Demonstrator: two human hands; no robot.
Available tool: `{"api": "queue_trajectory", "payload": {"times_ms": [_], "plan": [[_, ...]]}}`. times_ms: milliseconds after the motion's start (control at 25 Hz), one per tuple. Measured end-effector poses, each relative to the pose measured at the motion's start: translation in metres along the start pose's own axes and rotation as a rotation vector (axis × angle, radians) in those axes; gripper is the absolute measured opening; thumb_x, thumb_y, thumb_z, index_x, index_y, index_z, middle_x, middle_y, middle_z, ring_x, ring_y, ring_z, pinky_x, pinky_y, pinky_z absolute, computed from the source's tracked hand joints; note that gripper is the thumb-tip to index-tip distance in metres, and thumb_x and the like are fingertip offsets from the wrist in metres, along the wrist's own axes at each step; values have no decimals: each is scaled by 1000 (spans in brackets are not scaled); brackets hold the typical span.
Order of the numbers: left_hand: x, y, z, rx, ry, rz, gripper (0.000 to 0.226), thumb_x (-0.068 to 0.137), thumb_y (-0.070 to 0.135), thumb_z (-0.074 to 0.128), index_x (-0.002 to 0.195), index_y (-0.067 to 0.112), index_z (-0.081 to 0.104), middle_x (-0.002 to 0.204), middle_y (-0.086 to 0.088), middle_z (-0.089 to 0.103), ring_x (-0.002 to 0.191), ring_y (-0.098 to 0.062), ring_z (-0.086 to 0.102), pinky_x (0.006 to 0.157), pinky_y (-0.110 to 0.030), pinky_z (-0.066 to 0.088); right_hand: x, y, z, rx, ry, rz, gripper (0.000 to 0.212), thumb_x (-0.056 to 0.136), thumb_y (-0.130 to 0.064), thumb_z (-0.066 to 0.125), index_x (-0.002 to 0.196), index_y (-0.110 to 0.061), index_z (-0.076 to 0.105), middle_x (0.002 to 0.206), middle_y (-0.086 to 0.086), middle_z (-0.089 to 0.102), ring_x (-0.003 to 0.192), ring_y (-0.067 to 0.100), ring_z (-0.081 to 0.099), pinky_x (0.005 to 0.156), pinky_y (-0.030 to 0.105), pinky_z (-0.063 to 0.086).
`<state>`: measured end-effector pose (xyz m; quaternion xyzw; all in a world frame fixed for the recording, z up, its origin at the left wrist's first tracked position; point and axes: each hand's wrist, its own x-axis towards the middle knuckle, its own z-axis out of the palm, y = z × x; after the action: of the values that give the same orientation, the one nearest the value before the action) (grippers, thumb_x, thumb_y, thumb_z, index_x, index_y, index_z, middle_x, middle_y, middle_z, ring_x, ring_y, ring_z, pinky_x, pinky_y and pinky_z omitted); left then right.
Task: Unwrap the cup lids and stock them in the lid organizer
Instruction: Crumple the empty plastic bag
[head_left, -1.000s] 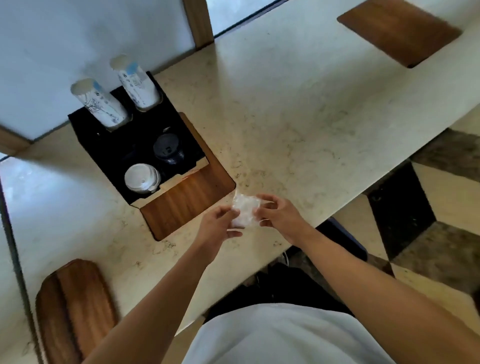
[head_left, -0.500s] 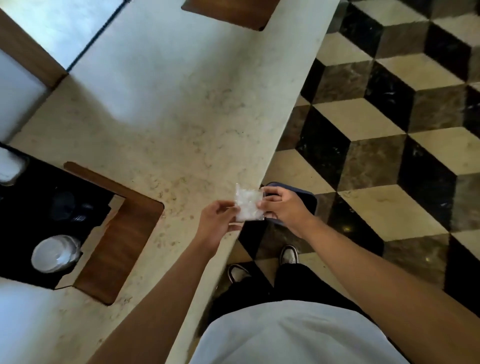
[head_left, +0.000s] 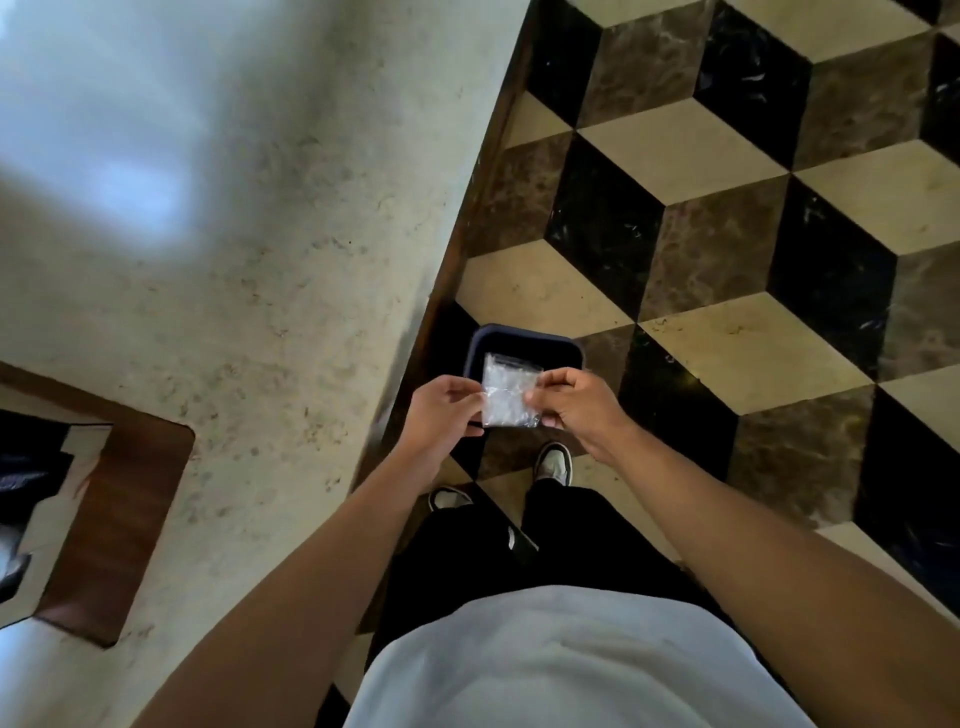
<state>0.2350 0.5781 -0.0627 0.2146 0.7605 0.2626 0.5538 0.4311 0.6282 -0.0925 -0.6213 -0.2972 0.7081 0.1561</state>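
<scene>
A crumpled clear plastic wrapper (head_left: 509, 392) is held between both hands over the floor, just off the counter's edge. My left hand (head_left: 441, 410) pinches its left side and my right hand (head_left: 571, 402) pinches its right side. Directly below the wrapper stands a dark bin (head_left: 524, 340) on the floor. The black lid organizer (head_left: 26, 467) is cut off at the far left edge, set in a wooden frame (head_left: 119, 519); its lids are not visible.
The pale stone counter (head_left: 234, 234) fills the left half, its edge running diagonally. To the right is a cube-patterned tiled floor (head_left: 727, 234). My shoes (head_left: 553, 462) stand beside the bin.
My view and both hands have swung right, away from the organizer. The wrapper has moved from above the counter to beyond its edge, over the dark bin.
</scene>
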Motion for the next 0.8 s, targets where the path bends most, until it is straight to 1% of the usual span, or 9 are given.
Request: {"api": "queue_trajectory", "payload": {"times_ms": [80,200,400,520,560,640,720,800], "plan": [[14,-6,16,20,-17,-44,7,94,12,73,100,13,72,98,-12,76,84,-22,75,71,-33,66,11,9,-10,3,25,32,24,78,-10,87,91,-19,69,86,-1,75,69,5,71,61,22,55],[35,-18,37,56,-57,-116,6,94,11,73,100,12,72,99,-14,75,83,-23,73,66,-30,63,24,25,-23,-1,77,89,24,78,-7,87,88,-19,68,82,-1,73,64,6,68,58,21,55],[75,-34,63,122,-95,-171,7,92,10,73,97,14,73,96,-13,77,78,-21,76,58,-25,58,48,49,-34,28,183,177,23,79,-1,85,86,-15,68,93,15,72,72,20,64,63,30,50],[105,-54,80,142,-109,-220,13,91,8,70,92,21,70,96,-13,77,73,-22,75,56,-27,58,79,72,-34,38,226,244,23,80,1,84,87,-15,69,93,17,74,72,21,66,61,29,53],[119,-61,86,150,-103,-231,14,91,8,70,90,23,70,95,-14,77,75,-23,75,57,-28,59,94,79,-35,50,240,259,23,79,1,84,88,-15,69,92,14,74,71,20,66,59,27,53],[144,-75,92,160,-91,-240,16,89,9,69,89,24,71,94,-14,78,82,-28,77,64,-32,64,120,91,-33,62,243,272,24,79,-1,84,90,-16,69,88,9,74,69,18,67,58,24,54],[175,-90,99,156,-87,-231,18,88,8,66,85,26,71,93,-10,77,85,-28,76,74,-38,66,156,106,-30,70,239,279,24,79,-1,84,89,-17,69,84,7,73,63,15,67,53,21,53],[205,-104,105,130,-57,-249,19,90,9,65,84,27,69,92,-7,75,88,-26,75,79,-40,65,190,125,-28,73,250,287,22,80,-2,83,85,-17,69,79,6,72,58,13,66,50,21,52]]}}
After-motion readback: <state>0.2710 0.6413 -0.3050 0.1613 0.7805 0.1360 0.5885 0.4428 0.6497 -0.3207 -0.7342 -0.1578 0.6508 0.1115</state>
